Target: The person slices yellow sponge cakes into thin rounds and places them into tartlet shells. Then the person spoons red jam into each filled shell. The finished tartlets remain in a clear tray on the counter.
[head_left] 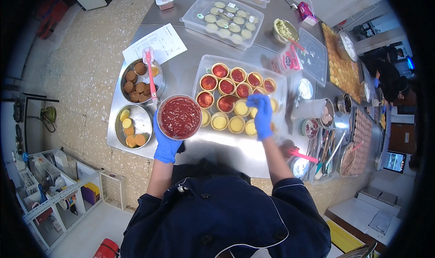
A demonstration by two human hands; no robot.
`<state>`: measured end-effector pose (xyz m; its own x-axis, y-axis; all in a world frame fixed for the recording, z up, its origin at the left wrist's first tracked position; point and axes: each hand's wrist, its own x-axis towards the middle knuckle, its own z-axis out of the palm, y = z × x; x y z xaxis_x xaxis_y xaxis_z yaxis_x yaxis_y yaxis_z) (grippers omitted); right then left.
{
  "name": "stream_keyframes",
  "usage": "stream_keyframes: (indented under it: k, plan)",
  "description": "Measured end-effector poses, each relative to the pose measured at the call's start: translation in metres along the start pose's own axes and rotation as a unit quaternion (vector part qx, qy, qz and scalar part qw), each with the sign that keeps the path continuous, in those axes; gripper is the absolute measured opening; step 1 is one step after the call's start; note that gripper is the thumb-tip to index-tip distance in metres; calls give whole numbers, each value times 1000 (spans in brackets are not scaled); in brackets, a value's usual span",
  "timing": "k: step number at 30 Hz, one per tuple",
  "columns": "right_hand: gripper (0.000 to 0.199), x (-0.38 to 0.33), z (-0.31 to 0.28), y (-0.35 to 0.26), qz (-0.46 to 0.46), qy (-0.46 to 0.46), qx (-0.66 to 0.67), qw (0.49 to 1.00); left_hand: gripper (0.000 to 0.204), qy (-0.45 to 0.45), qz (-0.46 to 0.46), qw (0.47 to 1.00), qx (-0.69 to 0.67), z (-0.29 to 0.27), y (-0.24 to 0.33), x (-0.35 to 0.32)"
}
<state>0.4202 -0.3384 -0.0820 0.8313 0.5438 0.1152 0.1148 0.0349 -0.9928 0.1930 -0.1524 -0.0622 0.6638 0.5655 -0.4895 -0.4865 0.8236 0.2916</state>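
Observation:
My left hand (166, 142), in a blue glove, grips a round bowl of red jam (181, 116) from its left side, at the near left corner of a clear plastic tray (276, 124). Rows of small round tart shells fill that tray. Those at the far side hold red jam (220, 70); nearer ones show a pale yellow filling (220, 121). Over the tray's right part hovers my right hand (262, 115), also gloved in blue, its fingers bent together toward the shells. What they hold, if anything, is hidden from this view.
Two metal pans (118, 133) with brown and yellow cake rounds stand at the left, a pink spatula (151, 74) across the farther one. Beyond sits a lidded box of pale green pastries (253, 29). Bowls and a tub of utensils (324, 167) crowd the right.

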Motion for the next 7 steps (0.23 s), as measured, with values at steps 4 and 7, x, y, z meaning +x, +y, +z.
stream_keyframes:
  k: [4, 7]
  plan:
    - [22, -17, -1, 0, 26, 37, 29, 999, 49, 3, 0, 1000, 5, -1, 0, 2]
    - [22, -26, -2, 5, 45, 35, 45, 997, 50, 4, 4, 1000, 16, -2, -1, 2]
